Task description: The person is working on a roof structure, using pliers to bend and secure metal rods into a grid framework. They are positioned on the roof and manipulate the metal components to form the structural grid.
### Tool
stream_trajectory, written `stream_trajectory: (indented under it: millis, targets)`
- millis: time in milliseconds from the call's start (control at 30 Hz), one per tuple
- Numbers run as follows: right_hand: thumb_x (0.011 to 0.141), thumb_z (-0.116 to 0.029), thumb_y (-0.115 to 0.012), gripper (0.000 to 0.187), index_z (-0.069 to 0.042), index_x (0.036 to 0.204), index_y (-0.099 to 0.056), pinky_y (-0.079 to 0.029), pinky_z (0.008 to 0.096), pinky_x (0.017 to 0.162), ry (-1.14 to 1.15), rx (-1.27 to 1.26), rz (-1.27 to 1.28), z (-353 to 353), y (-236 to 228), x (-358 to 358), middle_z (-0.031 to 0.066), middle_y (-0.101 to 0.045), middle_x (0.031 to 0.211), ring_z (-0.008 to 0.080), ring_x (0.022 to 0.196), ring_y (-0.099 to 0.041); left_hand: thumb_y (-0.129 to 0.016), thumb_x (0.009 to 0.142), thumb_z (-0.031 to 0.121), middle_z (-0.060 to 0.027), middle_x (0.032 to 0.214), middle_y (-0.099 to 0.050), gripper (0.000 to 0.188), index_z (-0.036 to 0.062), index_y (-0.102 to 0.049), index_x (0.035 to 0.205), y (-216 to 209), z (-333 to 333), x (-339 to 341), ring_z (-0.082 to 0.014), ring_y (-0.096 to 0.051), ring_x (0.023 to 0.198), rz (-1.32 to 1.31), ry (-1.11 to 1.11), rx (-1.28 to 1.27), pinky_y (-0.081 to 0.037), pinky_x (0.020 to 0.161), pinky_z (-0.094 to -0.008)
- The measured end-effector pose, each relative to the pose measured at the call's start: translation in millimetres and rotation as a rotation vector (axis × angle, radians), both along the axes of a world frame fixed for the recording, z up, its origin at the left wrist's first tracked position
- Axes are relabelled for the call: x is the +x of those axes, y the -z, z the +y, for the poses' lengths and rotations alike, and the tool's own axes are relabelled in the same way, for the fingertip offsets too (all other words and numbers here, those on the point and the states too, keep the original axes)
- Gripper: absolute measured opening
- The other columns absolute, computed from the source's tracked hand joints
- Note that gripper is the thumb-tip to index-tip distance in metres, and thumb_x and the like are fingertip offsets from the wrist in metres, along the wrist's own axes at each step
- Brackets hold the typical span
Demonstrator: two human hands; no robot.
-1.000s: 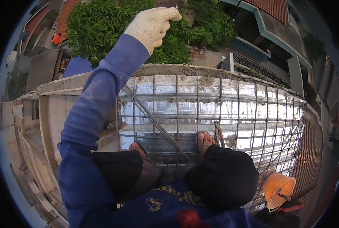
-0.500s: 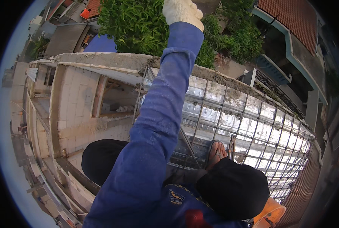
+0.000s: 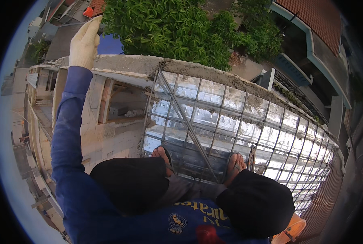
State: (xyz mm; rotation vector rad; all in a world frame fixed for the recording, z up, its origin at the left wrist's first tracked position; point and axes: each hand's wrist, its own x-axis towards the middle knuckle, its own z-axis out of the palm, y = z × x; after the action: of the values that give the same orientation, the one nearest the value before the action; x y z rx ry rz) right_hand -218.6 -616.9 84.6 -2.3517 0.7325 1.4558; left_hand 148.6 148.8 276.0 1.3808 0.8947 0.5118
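**Left hand in a cream knit glove (image 3: 84, 44) was held out to the left; right hand out of view**

The gloved fingers (image 3: 90, 28) lay close together, pointing outward; whether they pinched anything could not be told, and nothing of the right hand showed. The hand, at the end of a long blue sleeve (image 3: 67, 134), overlapped a rough grey concrete ledge (image 3: 120, 63), the thing nearest to it, though contact was unclear. The ledge ran along the far edge of a shiny ribbed metal deck (image 3: 209, 92), overlaid by a grid of thin dark steel bars (image 3: 221, 105). The sandalled left foot (image 3: 162, 157) stood near the deck's left edge, the sandalled right foot (image 3: 234, 164) well apart, probably for balance. Slim grey steel rods (image 3: 188, 126) slanted from the deck's far left corner to between the feet, presumably borne by the grid. Long-handled steel pincers (image 3: 252, 150) were just beside the right foot, perhaps for easy reach; an orange plastic bucket (image 3: 293, 228) showed partly toward the near right corner.
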Motion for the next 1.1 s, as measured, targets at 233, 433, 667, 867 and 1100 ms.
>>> stream_trajectory:
  millis: [233,433,667,867,1100]
  targets:
    - [0.116,-0.043,-0.05,0.048,-0.006,0.1,-0.078,-0.06,0.0598,0.078,-0.333,-0.582,-0.494,-54.2,-124.6,125.5,0.0186,-0.078,0.081,0.0478,0.081,-0.077,-0.065,0.111,0.037,-0.0096,0.112,-0.074,0.037,0.0106,-0.077,0.134,176.4,-46.0,-61.6,-0.0153,-0.059,0.071,0.592,0.253,0.165,-0.055,0.063,-0.0359]
    - [0.104,-0.029,-0.075,0.056,-0.003,0.151,-0.061,-0.053,0.0542,0.112,-0.342,-0.046,-0.973,32.3,-31.2,251.3,0.026,-0.067,0.147,0.0466,0.135,-0.065,-0.044,0.115,0.051,-0.0231,0.139,-0.076,0.057,0.0077,-0.074,0.137,314.8,-102.7,-112.7,-0.0476,-0.072,0.125,0.94,0.271,0.854,-0.055,0.106,-0.0541]
    - [0.1,-0.046,-0.078,0.078,0.001,0.157,-0.055,-0.032,0.0646,0.129,-0.393,-0.146,-1.159,110.1,74.4,341.3,0.0279,-0.054,0.16,0.0486,0.153,-0.047,-0.04,0.116,0.055,-0.0178,0.137,-0.078,0.059,0.0111,-0.072,0.14,325.6,-151.5,-118.5,-0.0468,-0.072,0.124,0.979,-0.021,0.826,-0.055,0.107,-0.0544]
    - [0.101,-0.05,-0.076,0.089,0.003,0.165,-0.046,-0.018,0.068,0.136,-0.38,-0.21,-1.112,124.0,104.4,361.2,0.0296,-0.048,0.169,0.0525,0.159,-0.04,-0.039,0.117,0.056,-0.0186,0.134,-0.078,0.059,0.0113,-0.072,0.137,311.9,-164.9,-115.2,-0.0475,-0.073,0.12,0.969,-0.091,0.801,-0.057,0.104,-0.053]
    - [0.099,-0.045,-0.079,0.093,0.007,0.165,-0.04,-0.012,0.0673,0.138,-0.22,-0.21,-1.097,121.6,115.9,358.5,0.0342,-0.045,0.169,0.0552,0.164,-0.033,-0.041,0.117,0.055,-0.0194,0.132,-0.079,0.058,0.0092,-0.072,0.135,315.6,-159.1,-115.6,-0.0461,-0.074,0.119,1.019,-0.104,0.822,-0.058,0.103,-0.052]
